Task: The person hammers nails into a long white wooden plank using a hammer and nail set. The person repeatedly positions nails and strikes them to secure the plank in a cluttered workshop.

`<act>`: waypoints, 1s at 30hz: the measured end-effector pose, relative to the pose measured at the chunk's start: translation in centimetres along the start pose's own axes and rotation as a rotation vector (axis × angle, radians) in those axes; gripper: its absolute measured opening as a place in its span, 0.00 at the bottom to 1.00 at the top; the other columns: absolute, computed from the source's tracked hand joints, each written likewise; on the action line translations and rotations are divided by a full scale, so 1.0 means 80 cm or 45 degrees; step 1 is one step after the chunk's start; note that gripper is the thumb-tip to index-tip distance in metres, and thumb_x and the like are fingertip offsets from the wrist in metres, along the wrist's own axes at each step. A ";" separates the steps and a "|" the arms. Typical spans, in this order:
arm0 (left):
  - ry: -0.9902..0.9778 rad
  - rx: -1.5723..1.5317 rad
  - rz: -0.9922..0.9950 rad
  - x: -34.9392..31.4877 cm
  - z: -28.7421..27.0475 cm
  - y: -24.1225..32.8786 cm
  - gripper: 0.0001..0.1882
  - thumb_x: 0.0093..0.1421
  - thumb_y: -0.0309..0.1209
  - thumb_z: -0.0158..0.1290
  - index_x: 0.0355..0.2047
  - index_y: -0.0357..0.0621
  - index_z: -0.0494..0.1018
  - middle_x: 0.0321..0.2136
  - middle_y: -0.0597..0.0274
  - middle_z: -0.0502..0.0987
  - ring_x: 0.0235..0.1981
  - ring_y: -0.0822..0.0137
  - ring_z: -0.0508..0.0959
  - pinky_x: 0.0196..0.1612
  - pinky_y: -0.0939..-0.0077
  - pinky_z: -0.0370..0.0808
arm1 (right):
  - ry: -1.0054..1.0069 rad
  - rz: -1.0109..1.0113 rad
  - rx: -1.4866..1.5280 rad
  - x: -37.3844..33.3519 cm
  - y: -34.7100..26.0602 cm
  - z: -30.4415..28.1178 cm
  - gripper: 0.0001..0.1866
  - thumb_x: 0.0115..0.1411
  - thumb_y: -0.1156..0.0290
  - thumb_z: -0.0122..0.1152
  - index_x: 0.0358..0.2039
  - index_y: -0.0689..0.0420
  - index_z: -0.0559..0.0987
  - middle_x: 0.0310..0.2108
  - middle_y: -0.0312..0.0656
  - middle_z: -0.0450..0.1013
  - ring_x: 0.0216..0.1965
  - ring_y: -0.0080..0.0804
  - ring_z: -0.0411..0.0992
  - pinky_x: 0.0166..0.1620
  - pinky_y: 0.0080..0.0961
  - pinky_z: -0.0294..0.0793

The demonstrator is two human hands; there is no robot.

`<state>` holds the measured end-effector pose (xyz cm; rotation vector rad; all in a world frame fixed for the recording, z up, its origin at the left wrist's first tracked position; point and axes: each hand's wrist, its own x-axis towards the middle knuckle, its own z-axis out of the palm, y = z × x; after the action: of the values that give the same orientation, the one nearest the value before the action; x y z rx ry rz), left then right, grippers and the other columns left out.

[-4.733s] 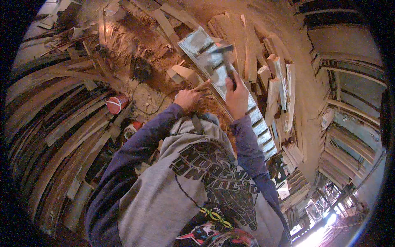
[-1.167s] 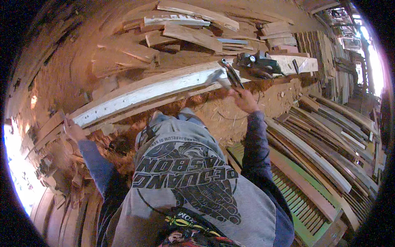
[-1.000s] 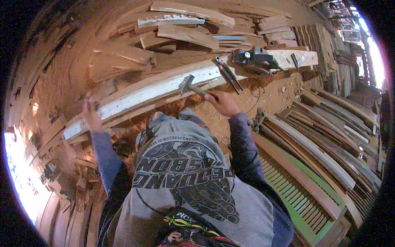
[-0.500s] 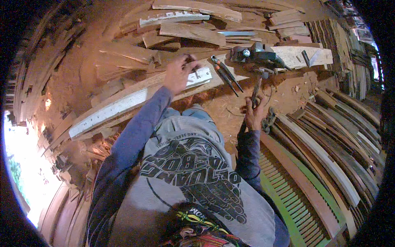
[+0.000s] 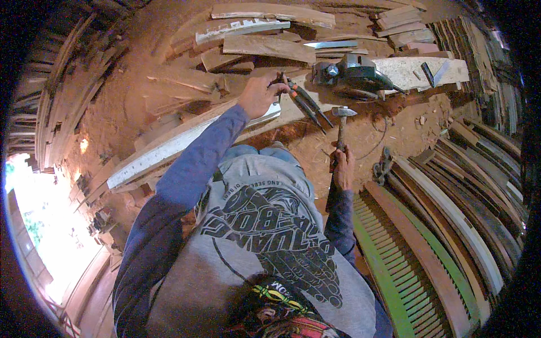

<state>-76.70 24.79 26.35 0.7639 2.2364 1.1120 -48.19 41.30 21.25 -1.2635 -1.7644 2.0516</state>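
Note:
My left hand (image 5: pixel 260 96) is over the end of a long white-faced board (image 5: pixel 169 149). Its thumb and fingers are pinched together; whatever they hold is too small to make out. Right beside those fingertips lies a pair of pliers (image 5: pixel 307 105) with dark, orange-marked handles, on a wooden plank. My right hand (image 5: pixel 342 167) is wrapped round the handle of a hammer (image 5: pixel 344 112), whose metal head points away from me, a little right of the pliers.
A dark green power tool (image 5: pixel 356 78) rests on the workpiece beyond the hammer. Curved wooden pieces (image 5: pixel 269 47) lie at the far side. Slatted green and brown panels (image 5: pixel 389 270) and stacked boards (image 5: pixel 468 186) fill the right. A chain-like metal thing (image 5: pixel 382 166) lies by the panels.
My left hand has moved right, closer to the pliers, and its fingers have come together. The hammer has turned so its head shows sideways, and my right hand has dropped slightly nearer to me.

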 end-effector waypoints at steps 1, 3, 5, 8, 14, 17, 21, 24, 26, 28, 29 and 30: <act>-0.030 0.011 -0.024 -0.001 -0.002 0.000 0.13 0.64 0.34 0.50 0.45 0.46 0.78 0.39 0.51 0.81 0.40 0.54 0.81 0.46 0.61 0.77 | 0.046 0.041 -0.014 0.000 -0.005 0.001 0.12 0.67 0.63 0.53 0.47 0.55 0.75 0.22 0.28 0.66 0.19 0.16 0.61 0.20 0.16 0.59; 0.032 0.321 0.248 -0.003 -0.005 -0.006 0.14 0.64 0.36 0.51 0.47 0.46 0.77 0.38 0.50 0.82 0.40 0.54 0.82 0.43 0.61 0.77 | -0.003 -0.027 0.095 -0.003 -0.020 0.006 0.12 0.68 0.64 0.53 0.49 0.55 0.73 0.23 0.29 0.65 0.19 0.16 0.61 0.20 0.16 0.59; 0.049 0.347 0.320 -0.002 -0.003 -0.013 0.15 0.64 0.36 0.51 0.48 0.45 0.77 0.37 0.48 0.81 0.39 0.53 0.82 0.41 0.60 0.78 | -0.024 -0.015 0.106 -0.007 -0.038 0.010 0.13 0.68 0.65 0.54 0.50 0.54 0.71 0.23 0.29 0.65 0.20 0.16 0.61 0.21 0.17 0.60; -0.006 -0.059 0.182 0.002 0.002 -0.021 0.15 0.64 0.35 0.52 0.49 0.44 0.75 0.37 0.46 0.81 0.38 0.50 0.82 0.41 0.59 0.78 | -0.049 0.035 0.041 -0.012 -0.060 0.011 0.13 0.69 0.65 0.54 0.52 0.53 0.70 0.23 0.29 0.65 0.21 0.16 0.61 0.22 0.17 0.60; -0.051 0.039 0.287 -0.001 -0.005 -0.001 0.13 0.62 0.26 0.52 0.47 0.40 0.75 0.38 0.47 0.82 0.41 0.51 0.82 0.45 0.59 0.78 | -0.136 -0.107 -0.157 -0.011 -0.073 0.014 0.14 0.69 0.60 0.53 0.50 0.54 0.71 0.22 0.29 0.65 0.20 0.18 0.61 0.22 0.20 0.61; -0.207 0.097 0.293 -0.003 -0.016 0.009 0.13 0.62 0.22 0.48 0.47 0.40 0.76 0.41 0.48 0.82 0.43 0.49 0.82 0.48 0.63 0.77 | -0.153 -0.304 -0.397 -0.017 -0.086 0.021 0.17 0.70 0.56 0.51 0.49 0.56 0.72 0.22 0.30 0.65 0.19 0.18 0.62 0.21 0.20 0.61; -0.360 -0.049 0.358 0.005 -0.018 0.004 0.16 0.60 0.19 0.49 0.46 0.42 0.78 0.41 0.50 0.82 0.43 0.53 0.83 0.49 0.65 0.76 | -0.153 -0.530 -0.311 -0.047 -0.119 0.036 0.22 0.70 0.52 0.49 0.49 0.59 0.73 0.22 0.30 0.64 0.20 0.16 0.63 0.23 0.18 0.62; -0.372 0.027 0.451 0.010 -0.016 -0.007 0.19 0.57 0.17 0.49 0.47 0.44 0.79 0.41 0.49 0.82 0.43 0.54 0.83 0.49 0.65 0.76 | -0.072 -0.634 -0.309 -0.066 -0.138 0.052 0.22 0.71 0.52 0.47 0.50 0.59 0.72 0.21 0.34 0.66 0.21 0.21 0.67 0.24 0.23 0.66; -0.412 0.126 0.440 0.014 -0.014 -0.013 0.22 0.54 0.15 0.48 0.48 0.45 0.78 0.41 0.48 0.82 0.43 0.54 0.83 0.49 0.63 0.76 | -0.098 -0.721 -0.589 -0.060 -0.148 0.060 0.21 0.71 0.54 0.46 0.51 0.59 0.72 0.21 0.38 0.68 0.22 0.27 0.70 0.25 0.30 0.68; -0.499 0.270 0.282 0.016 -0.011 -0.017 0.25 0.51 0.14 0.48 0.48 0.45 0.78 0.41 0.47 0.82 0.44 0.52 0.82 0.49 0.62 0.77 | -0.193 -0.722 -1.110 -0.047 -0.157 0.063 0.20 0.71 0.56 0.45 0.51 0.60 0.72 0.21 0.42 0.71 0.23 0.35 0.72 0.26 0.38 0.69; -0.431 0.200 0.442 0.017 -0.009 -0.018 0.26 0.49 0.14 0.47 0.48 0.45 0.78 0.41 0.47 0.81 0.44 0.50 0.82 0.49 0.61 0.76 | -0.166 -0.774 -0.933 -0.050 -0.161 0.059 0.20 0.71 0.56 0.47 0.50 0.60 0.71 0.25 0.46 0.74 0.24 0.43 0.73 0.29 0.48 0.68; -0.369 0.159 0.562 0.018 -0.008 -0.018 0.27 0.48 0.13 0.47 0.49 0.45 0.78 0.41 0.46 0.81 0.44 0.49 0.82 0.49 0.59 0.76 | -0.116 -0.880 -0.866 -0.050 -0.165 0.056 0.20 0.71 0.56 0.46 0.50 0.61 0.71 0.25 0.45 0.73 0.23 0.41 0.72 0.28 0.46 0.68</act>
<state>-78.49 24.69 25.19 1.4249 1.9535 0.9777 -53.83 39.45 34.45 -0.5001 -2.5768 1.1766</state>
